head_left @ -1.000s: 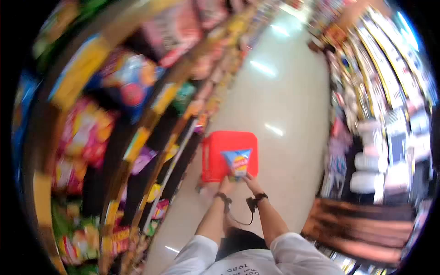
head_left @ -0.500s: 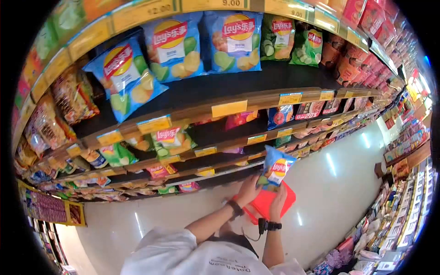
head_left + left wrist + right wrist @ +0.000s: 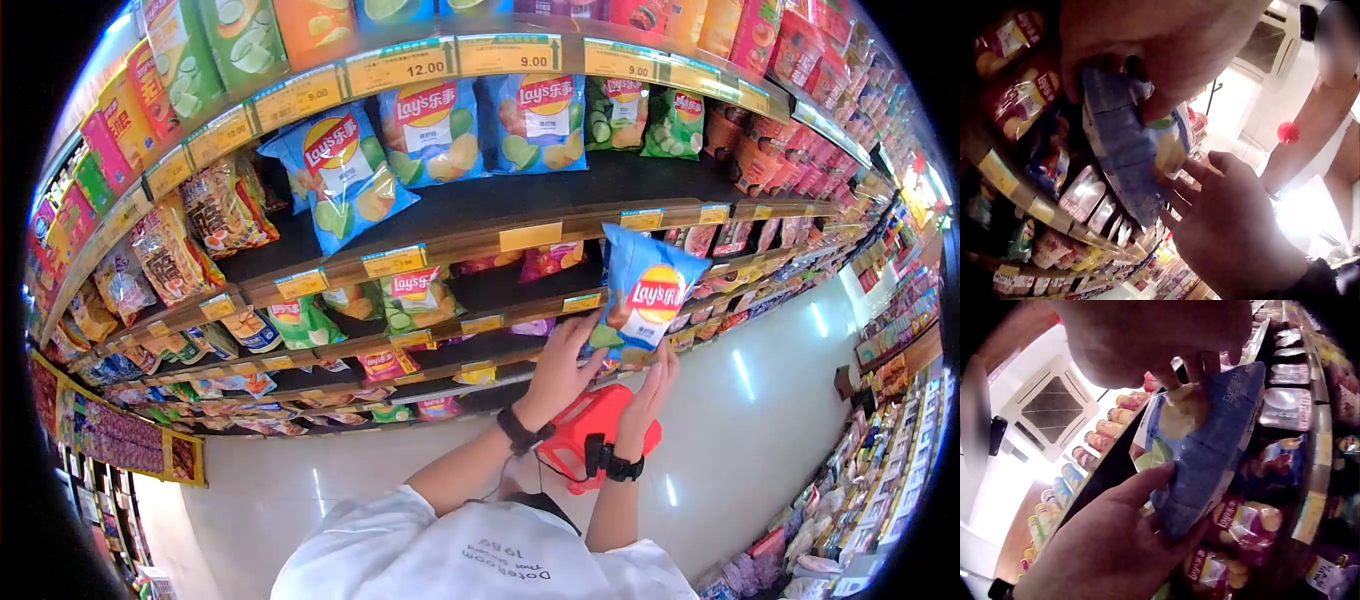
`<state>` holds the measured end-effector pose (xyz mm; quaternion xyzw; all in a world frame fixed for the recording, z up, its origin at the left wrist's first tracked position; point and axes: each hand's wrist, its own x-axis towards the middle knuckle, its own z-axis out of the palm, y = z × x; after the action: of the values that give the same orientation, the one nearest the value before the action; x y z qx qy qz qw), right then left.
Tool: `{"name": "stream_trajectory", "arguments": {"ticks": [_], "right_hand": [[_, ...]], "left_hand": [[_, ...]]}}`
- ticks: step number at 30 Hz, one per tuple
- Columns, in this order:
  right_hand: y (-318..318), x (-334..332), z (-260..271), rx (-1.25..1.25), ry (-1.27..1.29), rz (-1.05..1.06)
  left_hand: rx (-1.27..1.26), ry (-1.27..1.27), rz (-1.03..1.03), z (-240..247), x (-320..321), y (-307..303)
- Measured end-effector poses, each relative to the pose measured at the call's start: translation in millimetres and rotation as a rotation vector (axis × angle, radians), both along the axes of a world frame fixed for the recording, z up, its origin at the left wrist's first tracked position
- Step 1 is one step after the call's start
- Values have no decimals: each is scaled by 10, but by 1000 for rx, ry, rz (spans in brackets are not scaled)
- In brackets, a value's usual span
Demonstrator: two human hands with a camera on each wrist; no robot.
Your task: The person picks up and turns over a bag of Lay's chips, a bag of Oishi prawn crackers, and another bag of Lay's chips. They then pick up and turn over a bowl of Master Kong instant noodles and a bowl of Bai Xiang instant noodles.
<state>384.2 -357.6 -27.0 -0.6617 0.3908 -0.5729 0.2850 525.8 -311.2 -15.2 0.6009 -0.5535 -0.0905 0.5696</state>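
Note:
A blue Lay's bag (image 3: 655, 290) is held up before the shelves, its printed front facing the head camera. My left hand (image 3: 562, 372) grips its lower left side; in the right wrist view the left thumb (image 3: 1159, 475) lies on the bag (image 3: 1210, 444). My right hand (image 3: 642, 405) touches the lower edge with fairly straight fingers, also seen on the bag (image 3: 1125, 150) in the left wrist view, where the right hand (image 3: 1229, 225) has its fingers spread. The right thumb's contact is unclear.
Shelves carry more blue Lay's bags (image 3: 430, 130), noodle packs (image 3: 225, 210) and yellow price tags (image 3: 530, 237). Below the hands, a red basket (image 3: 580, 425) stands on the pale floor (image 3: 400, 465). Another stocked shelf (image 3: 900, 470) runs along the right.
The head view has turned from the aisle toward the chip shelves. Both hands have raised the blue bag, which appears larger and nearer; the basket is lower in the view beneath them.

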Motion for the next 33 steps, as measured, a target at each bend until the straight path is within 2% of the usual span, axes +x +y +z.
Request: {"name": "stream_trajectory", "arguments": {"ticks": [3, 4, 6, 7, 9, 10, 11, 13, 14, 15, 17, 19, 24, 29, 33], "right_hand": [[-119, 170, 333, -113, 40, 55], [-134, 254, 516, -110, -62, 118], [-167, 400, 866, -132, -66, 215], [-207, 486, 993, -147, -68, 264], [-289, 705, 1147, -199, -61, 317], [-350, 819, 1199, -238, -50, 378], [-408, 939, 1218, -312, 20, 348], [-383, 1195, 1374, -244, -45, 472], [-446, 1338, 1388, -327, -46, 505], [-388, 1444, 1480, -196, -81, 575], [-483, 1717, 1461, -321, -93, 632], [-504, 1910, 1503, -287, -65, 674], [-530, 2237, 1384, -215, -7, 723], [-524, 2313, 1340, -208, -7, 756], [-473, 2227, 1364, -223, 79, 649]], "left_hand": [[-102, -17, 78, 379, 217, 61], [-156, -13, 87, 489, 328, 64], [-292, -10, 115, 720, 518, 75], [-321, -55, 204, 806, 604, 84], [-352, -50, 245, 931, 826, 88], [-351, -59, 282, 990, 924, 107], [-353, -69, 321, 1057, 1021, 126], [-358, -85, 402, 1161, 1186, 161], [-371, -129, 459, 1169, 1280, 162], [-381, -171, 518, 1185, 1361, 172], [-337, -276, 632, 1269, 1521, 228], [-273, -322, 724, 1264, 1669, 284], [-239, -448, 794, 1141, 1974, 348], [-195, -388, 783, 1048, 2067, 398], [-180, -309, 671, 1079, 2045, 525]]}}
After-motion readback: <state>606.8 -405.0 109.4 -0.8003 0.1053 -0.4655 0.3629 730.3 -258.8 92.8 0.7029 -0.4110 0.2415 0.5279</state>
